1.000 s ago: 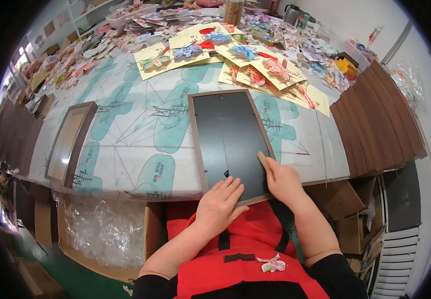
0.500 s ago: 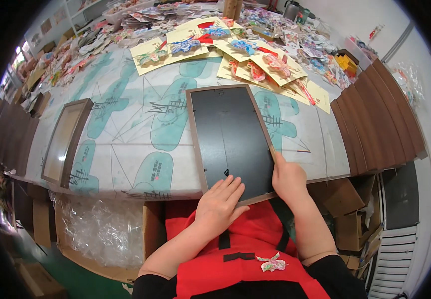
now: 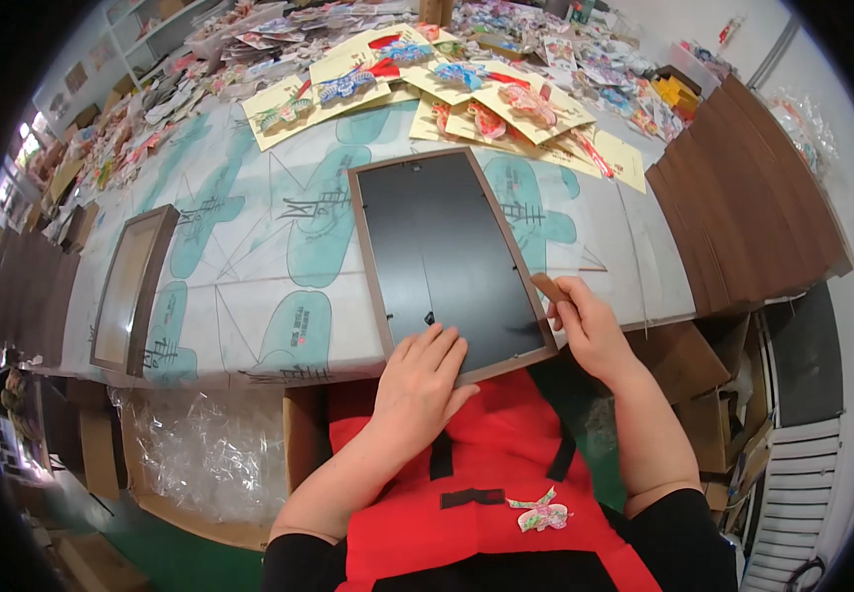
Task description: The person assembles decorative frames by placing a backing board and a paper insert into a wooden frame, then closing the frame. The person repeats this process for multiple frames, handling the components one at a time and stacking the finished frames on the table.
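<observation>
On the patterned sheet (image 3: 333, 259) covering the table, large dark handwritten-looking characters are running over the teal shapes, with smaller dark print and a little red mark among them. The cream cards (image 3: 619, 158) beyond are bearing rows of tiny print, too small to make out from here, and colourful winged ornaments (image 3: 348, 84) are lying on them.

I am resting my left hand (image 3: 417, 373) palm down, fingers extended and close together, thumb spread aside, on the near left part of a black backing board (image 3: 446, 252). It is grasping nothing. My fingertips are lying just beside a small black fitting (image 3: 430, 318) on that board.

My right hand (image 3: 590, 328) is curling closed around a flat brown tool (image 3: 546, 287), whose end is poking out past my fingers beside the right rim of the frame; I cannot tell whether the tool is touching it. The brown frame (image 3: 371, 257) is lying back side up in front of me, slightly turned, its near edge reaching the table's edge above my red apron (image 3: 506, 434).

A second frame (image 3: 162, 266) is lying to the left, and a stack of brown frames (image 3: 752, 197) is standing at the right.
</observation>
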Available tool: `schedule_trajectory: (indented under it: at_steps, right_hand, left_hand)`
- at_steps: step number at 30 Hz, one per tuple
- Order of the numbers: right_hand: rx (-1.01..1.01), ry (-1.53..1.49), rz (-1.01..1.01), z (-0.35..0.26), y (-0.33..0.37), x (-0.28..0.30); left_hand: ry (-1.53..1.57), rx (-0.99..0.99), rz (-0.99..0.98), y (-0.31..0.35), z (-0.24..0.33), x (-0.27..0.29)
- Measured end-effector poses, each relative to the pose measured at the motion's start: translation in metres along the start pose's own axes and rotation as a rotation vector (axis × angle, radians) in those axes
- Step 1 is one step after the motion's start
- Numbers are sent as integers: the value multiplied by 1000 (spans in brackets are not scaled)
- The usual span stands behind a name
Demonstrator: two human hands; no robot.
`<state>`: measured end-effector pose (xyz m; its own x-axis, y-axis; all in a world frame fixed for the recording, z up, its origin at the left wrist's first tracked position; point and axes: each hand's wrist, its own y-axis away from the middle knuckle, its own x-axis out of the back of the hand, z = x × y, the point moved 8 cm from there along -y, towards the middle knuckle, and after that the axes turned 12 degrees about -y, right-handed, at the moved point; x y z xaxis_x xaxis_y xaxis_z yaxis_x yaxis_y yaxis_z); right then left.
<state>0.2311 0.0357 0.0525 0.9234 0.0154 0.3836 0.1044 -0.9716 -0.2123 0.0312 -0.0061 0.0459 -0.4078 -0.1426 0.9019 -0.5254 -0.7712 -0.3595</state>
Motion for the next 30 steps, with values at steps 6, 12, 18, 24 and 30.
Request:
schedule_trajectory:
  at_steps: [6, 12, 18, 24, 30]
  right_hand:
    - [47, 421, -300, -11, 18, -15]
    - [1, 609, -410, -6, 15, -22]
    - [-110, 617, -466, -3, 8, -25]
    - [-137, 653, -470, 2, 0, -34]
    - [-230, 310, -447, 17, -11, -26]
  left_hand:
    - [-3, -138, -27, -26, 27, -23]
    - [21, -112, -33, -27, 23, -30]
    - [29, -111, -37, -27, 23, -30]
    - [43, -104, -34, -27, 23, -28]
    - [86, -107, -23, -25, 20, -27]
